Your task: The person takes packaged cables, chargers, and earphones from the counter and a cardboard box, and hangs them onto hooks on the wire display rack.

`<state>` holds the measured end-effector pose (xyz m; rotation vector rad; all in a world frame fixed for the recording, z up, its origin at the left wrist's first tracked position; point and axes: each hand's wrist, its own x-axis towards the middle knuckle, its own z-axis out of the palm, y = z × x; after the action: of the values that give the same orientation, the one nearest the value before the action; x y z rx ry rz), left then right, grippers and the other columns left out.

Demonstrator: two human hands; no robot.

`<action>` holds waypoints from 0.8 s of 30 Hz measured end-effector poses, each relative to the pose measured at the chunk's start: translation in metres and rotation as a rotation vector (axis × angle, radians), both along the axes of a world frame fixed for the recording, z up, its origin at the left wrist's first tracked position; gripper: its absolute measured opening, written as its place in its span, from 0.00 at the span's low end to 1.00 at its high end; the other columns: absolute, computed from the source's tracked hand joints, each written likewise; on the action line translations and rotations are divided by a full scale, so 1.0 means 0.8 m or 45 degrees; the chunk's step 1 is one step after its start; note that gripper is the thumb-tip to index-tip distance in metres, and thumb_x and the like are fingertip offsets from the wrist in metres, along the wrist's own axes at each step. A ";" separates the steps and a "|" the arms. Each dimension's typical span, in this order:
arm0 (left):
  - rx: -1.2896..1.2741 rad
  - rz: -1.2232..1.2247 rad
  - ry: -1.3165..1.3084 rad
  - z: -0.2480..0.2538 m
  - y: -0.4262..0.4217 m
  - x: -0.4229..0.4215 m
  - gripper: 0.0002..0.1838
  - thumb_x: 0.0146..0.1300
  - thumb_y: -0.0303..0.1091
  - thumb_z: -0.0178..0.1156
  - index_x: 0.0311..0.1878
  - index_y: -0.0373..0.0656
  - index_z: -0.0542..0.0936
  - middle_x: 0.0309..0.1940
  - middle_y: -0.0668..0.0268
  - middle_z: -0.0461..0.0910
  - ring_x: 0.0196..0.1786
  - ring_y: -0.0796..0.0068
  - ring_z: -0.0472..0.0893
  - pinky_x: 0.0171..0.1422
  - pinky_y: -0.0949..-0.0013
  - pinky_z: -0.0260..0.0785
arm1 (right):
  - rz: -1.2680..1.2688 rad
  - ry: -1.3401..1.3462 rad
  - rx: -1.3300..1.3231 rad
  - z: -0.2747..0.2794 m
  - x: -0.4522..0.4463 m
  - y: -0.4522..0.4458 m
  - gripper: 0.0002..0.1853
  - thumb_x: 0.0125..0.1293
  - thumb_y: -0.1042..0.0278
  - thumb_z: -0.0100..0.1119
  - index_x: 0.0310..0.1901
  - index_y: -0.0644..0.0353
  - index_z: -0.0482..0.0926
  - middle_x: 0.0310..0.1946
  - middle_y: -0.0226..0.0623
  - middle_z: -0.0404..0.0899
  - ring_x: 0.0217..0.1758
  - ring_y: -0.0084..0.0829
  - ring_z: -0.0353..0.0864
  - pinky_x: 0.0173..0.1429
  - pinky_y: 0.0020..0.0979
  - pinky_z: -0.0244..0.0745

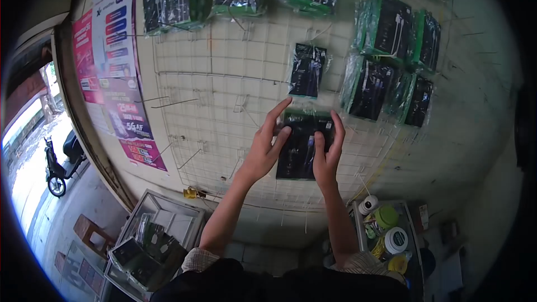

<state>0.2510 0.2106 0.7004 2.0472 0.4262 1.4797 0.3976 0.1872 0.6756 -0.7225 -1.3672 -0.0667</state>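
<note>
Between the two raised hands, a flat black package (pixel 300 154) with a green top edge stands roughly upright, its printed front turned toward the wearer. The left hand (pixel 264 148) grips it from the left: the thumb presses on the front near the upper left, while the index finger stretches past the top corner. The right hand (pixel 328 156) holds the opposite side, its thumb on the front and its fingers running up along the right edge. Both hands are clamped on the package, one at each side, with the package's lower part showing between the wrists; what the hidden fingers do behind it, I cannot tell.

Just above the left index fingertip hangs a smaller black pack (pixel 307 71) in clear wrap, on a wire grid (pixel 211 74) fixed to the pale wall. To the right of the hands hangs a wrapped green-and-black bundle (pixel 369 88), near but apart from the right fingertips. Below, well apart from the left hand, more dark packages (pixel 146 254) lie on a glass case (pixel 182 208).
</note>
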 end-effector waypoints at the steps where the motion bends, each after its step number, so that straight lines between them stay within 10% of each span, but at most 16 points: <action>1: 0.168 0.010 -0.138 0.004 0.010 0.020 0.28 0.62 0.24 0.50 0.65 0.45 0.58 0.42 0.58 0.71 0.36 0.74 0.71 0.44 0.70 0.65 | -0.072 -0.023 0.047 0.018 0.007 0.003 0.22 0.66 0.70 0.47 0.60 0.66 0.61 0.59 0.45 0.64 0.63 0.37 0.62 0.65 0.34 0.55; 9: 0.494 0.310 -0.315 0.103 0.049 0.086 0.24 0.63 0.26 0.47 0.64 0.46 0.62 0.42 0.54 0.68 0.43 0.61 0.71 0.51 0.67 0.63 | -0.454 -0.271 0.439 0.158 0.030 0.043 0.17 0.68 0.69 0.44 0.58 0.55 0.67 0.44 0.40 0.71 0.44 0.34 0.72 0.49 0.30 0.66; 17: 0.478 0.344 -0.285 0.122 0.072 0.100 0.26 0.64 0.28 0.47 0.66 0.53 0.60 0.38 0.52 0.65 0.33 0.59 0.71 0.43 0.63 0.66 | -0.461 -0.222 0.228 0.172 0.036 0.058 0.17 0.69 0.68 0.40 0.58 0.58 0.67 0.54 0.42 0.69 0.56 0.38 0.68 0.59 0.33 0.61; 19: 0.502 0.350 -0.287 0.117 0.079 0.106 0.26 0.64 0.28 0.47 0.66 0.54 0.60 0.38 0.51 0.65 0.32 0.59 0.70 0.42 0.62 0.67 | -0.562 -0.244 0.377 0.168 0.042 0.070 0.17 0.68 0.70 0.44 0.57 0.50 0.69 0.36 0.40 0.68 0.33 0.33 0.69 0.41 0.31 0.66; 24: 0.439 0.351 -0.312 0.120 0.083 0.107 0.26 0.64 0.28 0.46 0.66 0.54 0.60 0.38 0.51 0.65 0.31 0.59 0.70 0.41 0.62 0.66 | -0.560 -0.256 0.326 0.173 0.039 0.075 0.17 0.68 0.72 0.43 0.58 0.49 0.69 0.35 0.41 0.67 0.33 0.34 0.69 0.41 0.32 0.67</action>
<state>0.3362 0.2770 0.7961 2.0858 0.3859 2.0668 0.4288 0.2471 0.8139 -0.8022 -1.3359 -0.6665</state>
